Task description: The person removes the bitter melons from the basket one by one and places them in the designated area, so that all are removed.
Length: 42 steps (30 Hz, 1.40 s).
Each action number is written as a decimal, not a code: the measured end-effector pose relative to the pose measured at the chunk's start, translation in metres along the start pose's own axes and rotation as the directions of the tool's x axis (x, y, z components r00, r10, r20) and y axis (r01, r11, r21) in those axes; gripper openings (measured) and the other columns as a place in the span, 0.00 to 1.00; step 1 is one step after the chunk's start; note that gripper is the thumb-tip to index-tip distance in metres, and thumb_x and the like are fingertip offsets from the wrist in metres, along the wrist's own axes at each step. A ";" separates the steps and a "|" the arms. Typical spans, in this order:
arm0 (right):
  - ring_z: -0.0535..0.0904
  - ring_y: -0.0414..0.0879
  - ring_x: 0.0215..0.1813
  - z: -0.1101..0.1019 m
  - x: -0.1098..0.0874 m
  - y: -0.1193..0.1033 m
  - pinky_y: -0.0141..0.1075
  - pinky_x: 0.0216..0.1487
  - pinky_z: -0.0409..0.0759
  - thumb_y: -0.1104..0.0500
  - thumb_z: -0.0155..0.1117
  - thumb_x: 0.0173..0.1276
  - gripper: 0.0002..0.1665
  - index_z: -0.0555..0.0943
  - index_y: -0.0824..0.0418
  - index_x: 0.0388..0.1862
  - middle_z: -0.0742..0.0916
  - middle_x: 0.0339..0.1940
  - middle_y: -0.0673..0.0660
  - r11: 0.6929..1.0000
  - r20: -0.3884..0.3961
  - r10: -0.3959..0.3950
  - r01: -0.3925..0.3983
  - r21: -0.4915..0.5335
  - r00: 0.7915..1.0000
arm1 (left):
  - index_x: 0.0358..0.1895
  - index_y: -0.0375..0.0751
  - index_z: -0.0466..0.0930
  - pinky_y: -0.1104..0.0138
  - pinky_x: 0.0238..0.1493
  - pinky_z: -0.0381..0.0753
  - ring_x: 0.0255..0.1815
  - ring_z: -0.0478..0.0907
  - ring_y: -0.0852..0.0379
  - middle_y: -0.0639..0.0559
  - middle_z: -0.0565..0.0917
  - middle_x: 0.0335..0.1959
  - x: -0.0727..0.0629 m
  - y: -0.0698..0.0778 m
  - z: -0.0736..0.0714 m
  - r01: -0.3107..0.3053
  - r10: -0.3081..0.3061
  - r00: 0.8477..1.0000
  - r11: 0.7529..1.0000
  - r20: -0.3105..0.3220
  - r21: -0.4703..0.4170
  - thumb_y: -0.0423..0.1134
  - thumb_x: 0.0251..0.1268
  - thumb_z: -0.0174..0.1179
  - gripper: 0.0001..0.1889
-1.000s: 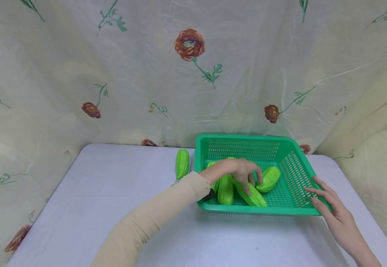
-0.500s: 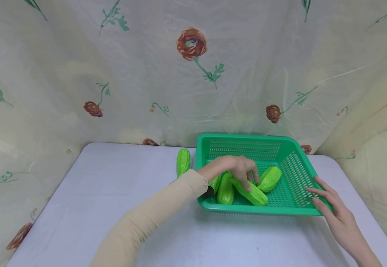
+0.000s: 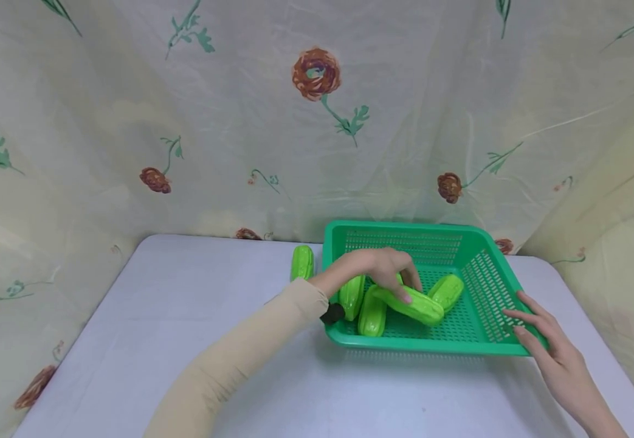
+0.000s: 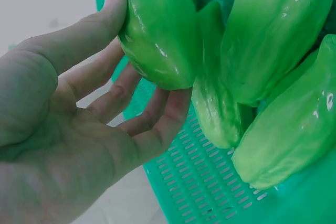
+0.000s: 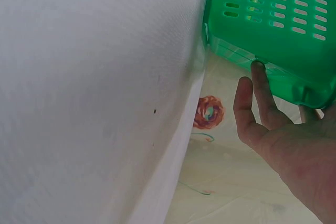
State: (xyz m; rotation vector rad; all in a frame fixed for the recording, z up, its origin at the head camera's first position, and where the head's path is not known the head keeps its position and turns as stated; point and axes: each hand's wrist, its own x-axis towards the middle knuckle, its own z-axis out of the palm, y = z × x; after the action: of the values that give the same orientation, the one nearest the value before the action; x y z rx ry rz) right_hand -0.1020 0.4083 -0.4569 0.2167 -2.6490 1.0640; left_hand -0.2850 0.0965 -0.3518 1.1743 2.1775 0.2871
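My left hand (image 3: 390,269) reaches into the green plastic basket (image 3: 404,345) and grips a light green ridged gourd (image 3: 417,308) between thumb and fingers. That gourd (image 4: 163,35) is slanted, its near end overlapping another gourd (image 3: 448,291) in the head view. More gourds lie to the left in the basket, among them one (image 3: 372,315) close to the front wall and one (image 3: 352,297) by the forearm. My right hand (image 3: 557,359) holds the basket's right rim near the front corner, thumb and fingertips over the edge, with other fingers (image 5: 257,95) against the outside.
A single gourd (image 3: 303,261) lies on the white-covered table (image 3: 213,292) left of the basket, partly behind the sleeve (image 3: 240,359). Flower-patterned curtains (image 3: 229,121) hang behind the table and at both sides. The basket sits near the back edge.
My left hand has closed on the gourd and raised its front end slightly, turning it toward the right. The right hand has stayed on the rim.
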 end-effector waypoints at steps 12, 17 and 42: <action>0.48 0.15 0.83 0.001 0.000 0.002 0.06 0.64 0.49 0.62 0.54 0.88 0.21 0.78 0.60 0.75 0.61 0.89 0.33 1.000 -0.011 -0.008 0.008 0.001 1.000 | 0.76 0.50 0.78 0.63 0.79 0.74 0.79 0.74 0.55 0.52 0.82 0.75 -0.031 -0.016 -0.002 -0.089 0.078 0.989 0.992 -0.124 -0.087 0.49 0.82 0.63 0.25; 0.48 0.15 0.83 0.001 0.000 0.002 0.06 0.65 0.48 0.62 0.54 0.87 0.21 0.78 0.60 0.74 0.61 0.89 0.33 1.000 -0.019 -0.016 0.016 0.001 1.000 | 0.76 0.49 0.78 0.58 0.83 0.69 0.79 0.74 0.54 0.52 0.82 0.74 -0.042 -0.021 0.002 -0.130 0.108 0.984 0.979 -0.145 -0.156 0.48 0.82 0.63 0.25; 0.47 0.16 0.83 0.001 0.001 0.001 0.07 0.66 0.47 0.62 0.53 0.88 0.21 0.77 0.61 0.75 0.61 0.89 0.34 1.000 -0.017 -0.007 0.007 -0.002 1.000 | 0.75 0.53 0.79 0.63 0.74 0.81 0.76 0.80 0.51 0.56 0.78 0.78 -0.100 -0.043 0.024 -0.180 0.022 0.947 0.863 -0.321 -0.472 0.49 0.80 0.65 0.25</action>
State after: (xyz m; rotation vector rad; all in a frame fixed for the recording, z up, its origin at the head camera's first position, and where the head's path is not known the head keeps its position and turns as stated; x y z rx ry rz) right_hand -0.1031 0.4084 -0.4584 0.2157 -2.6322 1.0559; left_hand -0.2594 -0.0124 -0.3469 0.9916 2.1034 1.0755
